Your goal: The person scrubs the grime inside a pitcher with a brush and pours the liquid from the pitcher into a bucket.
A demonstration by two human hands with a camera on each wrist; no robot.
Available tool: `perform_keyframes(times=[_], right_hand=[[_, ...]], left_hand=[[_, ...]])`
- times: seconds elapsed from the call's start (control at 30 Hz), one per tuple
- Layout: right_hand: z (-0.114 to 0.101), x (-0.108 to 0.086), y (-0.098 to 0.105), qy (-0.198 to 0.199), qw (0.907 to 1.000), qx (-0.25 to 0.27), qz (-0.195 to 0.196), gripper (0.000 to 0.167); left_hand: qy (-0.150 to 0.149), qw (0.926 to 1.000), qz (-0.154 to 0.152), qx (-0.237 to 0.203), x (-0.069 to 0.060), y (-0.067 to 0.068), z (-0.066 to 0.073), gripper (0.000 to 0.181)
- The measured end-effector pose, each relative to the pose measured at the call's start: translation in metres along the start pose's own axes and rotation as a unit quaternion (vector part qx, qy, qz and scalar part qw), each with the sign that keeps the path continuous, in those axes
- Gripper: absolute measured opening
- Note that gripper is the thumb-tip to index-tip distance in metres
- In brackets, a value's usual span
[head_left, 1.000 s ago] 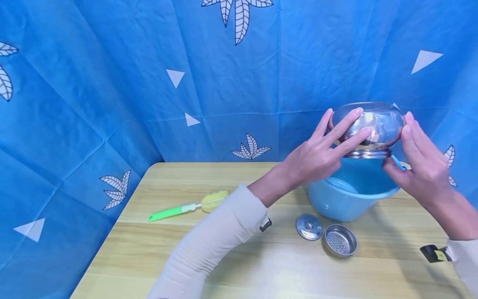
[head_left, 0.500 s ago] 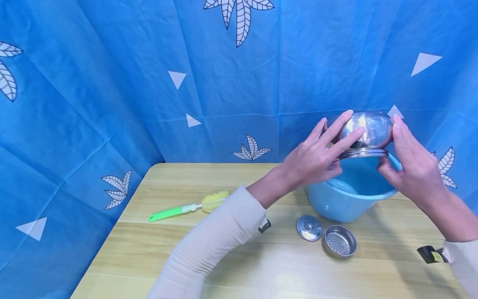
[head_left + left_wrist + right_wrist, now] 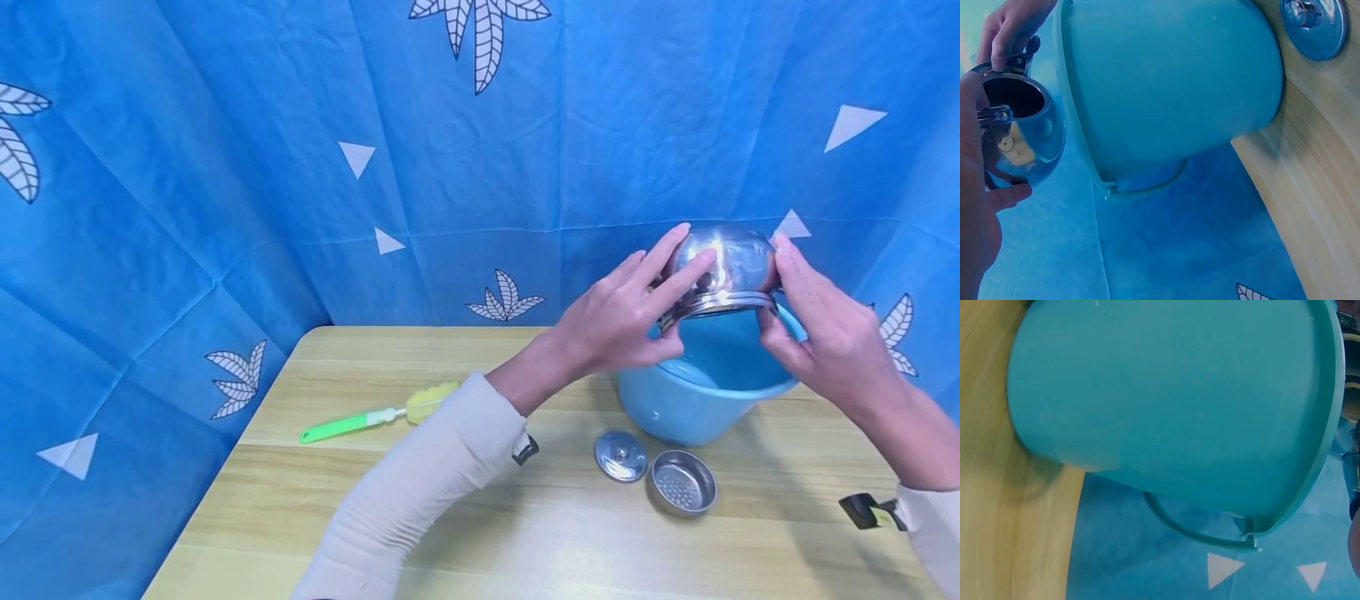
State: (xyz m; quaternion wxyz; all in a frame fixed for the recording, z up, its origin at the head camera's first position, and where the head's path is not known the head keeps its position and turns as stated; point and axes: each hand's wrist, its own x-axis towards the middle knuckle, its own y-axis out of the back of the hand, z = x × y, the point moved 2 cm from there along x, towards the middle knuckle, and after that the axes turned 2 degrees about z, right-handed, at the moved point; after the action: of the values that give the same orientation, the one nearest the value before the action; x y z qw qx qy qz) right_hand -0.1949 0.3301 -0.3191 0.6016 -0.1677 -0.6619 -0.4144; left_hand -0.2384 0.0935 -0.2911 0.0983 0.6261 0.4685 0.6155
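A shiny round steel teapot (image 3: 726, 262) is held mouth-down above a light blue bucket (image 3: 675, 408). My left hand (image 3: 618, 317) grips its left side, with fingers spread over the body and the thumb near the rim. On the opposite side my right hand (image 3: 828, 337) holds it, fingers on the body and thumb low by the rim. In the left wrist view the dark open mouth of the teapot (image 3: 1050, 140) and metal lugs beside it show. Only a sliver of the teapot (image 3: 1352, 400) appears at the edge of the right wrist view.
On the wooden table (image 3: 570, 533), a small round steel lid (image 3: 621, 457) and a perforated steel strainer basket (image 3: 684, 483) lie in front of the bucket. A yellow sponge brush with a green handle (image 3: 341, 427) lies further left, partly behind my left sleeve. Blue patterned cloth (image 3: 450, 183) hangs behind.
Both hands have shifted the teapot left and slightly down over the bucket. It has tilted, its left rim side now lower. The lid, basket and brush have stayed put.
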Motion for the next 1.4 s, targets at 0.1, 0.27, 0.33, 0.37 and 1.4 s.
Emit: perform_keyframes(times=[0.1,0.27,0.33,0.37,1.4], right_hand=[[-0.002,0.003,-0.001,-0.002,0.9999,0.011,-0.005,0.06],[-0.006,0.009,-0.002,-0.004,0.9997,0.023,-0.011,0.06],[-0.008,0.011,-0.001,-0.003,0.9996,0.029,-0.007,0.06],[-0.009,0.011,-0.001,-0.003,0.9995,0.031,-0.005,0.059],[-0.032,0.029,0.003,-0.009,0.9897,0.111,-0.09,0.067]], left_hand=[[0.006,0.9999,-0.002,-0.008,-0.001,0.003,-0.002,0.069],[0.022,0.9993,-0.009,-0.027,-0.003,0.01,-0.004,0.072],[0.026,0.999,-0.009,-0.036,-0.003,0.012,-0.004,0.072],[0.027,0.9987,-0.006,-0.042,-0.004,0.013,-0.004,0.071],[0.098,0.99,-0.02,-0.1,-0.019,0.05,-0.008,0.074]])
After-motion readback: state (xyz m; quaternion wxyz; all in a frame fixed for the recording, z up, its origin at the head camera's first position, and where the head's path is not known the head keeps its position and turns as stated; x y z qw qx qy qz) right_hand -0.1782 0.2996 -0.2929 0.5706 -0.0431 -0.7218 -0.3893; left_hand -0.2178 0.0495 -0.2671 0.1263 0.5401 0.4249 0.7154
